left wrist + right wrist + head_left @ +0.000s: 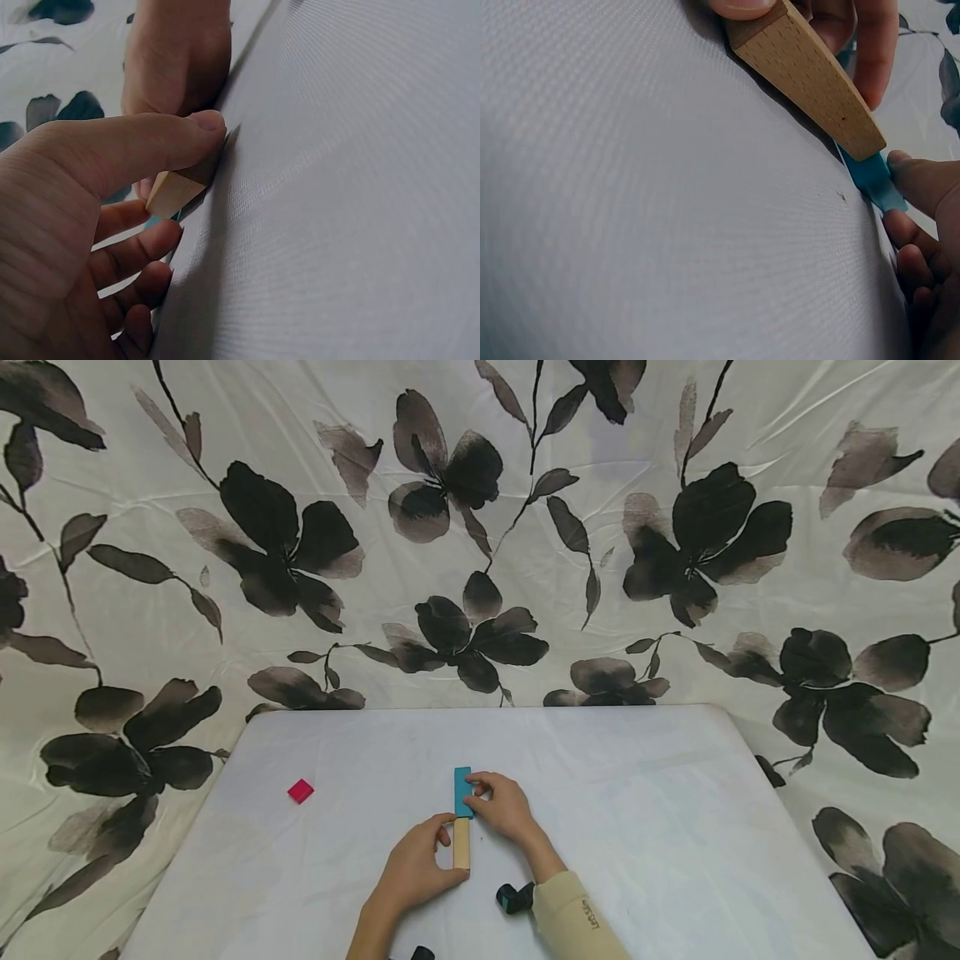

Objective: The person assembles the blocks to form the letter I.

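Two blocks lie end to end in a line on the white tabletop in the head view. The farther is a blue block (462,793), the nearer a plain wooden block (461,845). My left hand (416,864) holds the wooden block, thumb at its near end and index finger by its far end. From the right, my right hand (504,808) pinches the blue block with thumb and index finger. In the right wrist view the wooden block (810,79) stands out with its grain, its far end right at the blue block (874,180).
A small red block (301,791) sits apart at the left of the white table (637,793). Black wrist devices (514,898) show by the forearms. Cloth with dark flowers (570,568) surrounds the table's back and sides.
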A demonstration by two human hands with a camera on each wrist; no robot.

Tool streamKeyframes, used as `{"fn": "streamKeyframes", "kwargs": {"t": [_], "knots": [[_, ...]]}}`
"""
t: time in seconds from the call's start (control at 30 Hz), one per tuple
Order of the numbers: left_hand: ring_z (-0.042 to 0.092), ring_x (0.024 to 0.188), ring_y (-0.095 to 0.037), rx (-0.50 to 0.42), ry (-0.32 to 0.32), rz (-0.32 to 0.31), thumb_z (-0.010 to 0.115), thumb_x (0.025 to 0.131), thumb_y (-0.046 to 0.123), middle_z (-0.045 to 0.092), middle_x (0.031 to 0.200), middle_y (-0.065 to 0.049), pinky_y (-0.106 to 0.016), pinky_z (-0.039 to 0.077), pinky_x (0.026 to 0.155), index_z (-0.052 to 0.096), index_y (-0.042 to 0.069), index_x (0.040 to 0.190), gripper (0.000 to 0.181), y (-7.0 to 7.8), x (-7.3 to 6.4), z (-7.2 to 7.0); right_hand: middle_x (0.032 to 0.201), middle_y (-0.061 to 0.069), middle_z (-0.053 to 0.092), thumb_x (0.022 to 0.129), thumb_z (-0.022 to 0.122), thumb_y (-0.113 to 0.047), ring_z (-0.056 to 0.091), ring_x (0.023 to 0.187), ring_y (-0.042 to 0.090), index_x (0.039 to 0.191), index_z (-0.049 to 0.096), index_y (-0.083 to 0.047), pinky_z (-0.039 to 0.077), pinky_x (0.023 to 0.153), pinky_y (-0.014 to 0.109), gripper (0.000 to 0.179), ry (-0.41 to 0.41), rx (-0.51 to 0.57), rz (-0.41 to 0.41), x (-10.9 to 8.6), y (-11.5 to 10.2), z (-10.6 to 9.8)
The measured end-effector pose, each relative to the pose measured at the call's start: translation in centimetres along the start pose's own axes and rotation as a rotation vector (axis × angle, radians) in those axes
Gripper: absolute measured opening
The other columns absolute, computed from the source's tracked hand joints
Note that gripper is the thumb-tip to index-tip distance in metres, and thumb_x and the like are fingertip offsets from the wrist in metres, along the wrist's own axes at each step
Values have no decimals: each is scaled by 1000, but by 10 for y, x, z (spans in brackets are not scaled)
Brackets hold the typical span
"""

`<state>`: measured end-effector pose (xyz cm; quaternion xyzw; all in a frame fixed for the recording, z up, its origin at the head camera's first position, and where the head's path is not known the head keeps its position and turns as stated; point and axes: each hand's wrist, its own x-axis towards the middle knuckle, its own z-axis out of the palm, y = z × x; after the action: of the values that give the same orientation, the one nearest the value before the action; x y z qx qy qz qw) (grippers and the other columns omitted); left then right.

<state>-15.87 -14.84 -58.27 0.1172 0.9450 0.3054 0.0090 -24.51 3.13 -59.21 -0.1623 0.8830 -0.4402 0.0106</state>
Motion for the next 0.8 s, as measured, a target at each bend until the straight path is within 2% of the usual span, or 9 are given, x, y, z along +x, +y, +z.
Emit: {"fn": "streamKeyframes", "kwargs": {"t": [0.3, 0.5, 0.8], "knots": [[45, 75, -8, 4, -15, -9, 85, 65, 47, 51, 87, 12, -26, 39, 62, 55, 13, 131, 80, 0, 1, 0, 87, -8, 61, 89, 72, -26, 47, 61, 6, 120, 68, -15, 40, 58, 25, 33, 3, -3, -4, -1, 1, 0], [45, 72, -7, 11, -2, -7, 86, 64, 45, 50, 85, 12, -25, 39, 60, 56, 13, 131, 80, 2, 2, 0, 86, -7, 60, 88, 73, -24, 45, 61, 6, 118, 68, -13, 39, 57, 25, 32, 15, 4, -26, -1, -1, 0], [44, 70, -7, 13, 11, -3, 87, 64, 43, 50, 85, 12, -25, 38, 58, 56, 12, 131, 80, 4, 1, -1, 85, -7, 60, 88, 73, -23, 45, 60, 6, 118, 69, -13, 38, 57, 24, 32, 16, 6, -15, -2, -3, -1]]}}
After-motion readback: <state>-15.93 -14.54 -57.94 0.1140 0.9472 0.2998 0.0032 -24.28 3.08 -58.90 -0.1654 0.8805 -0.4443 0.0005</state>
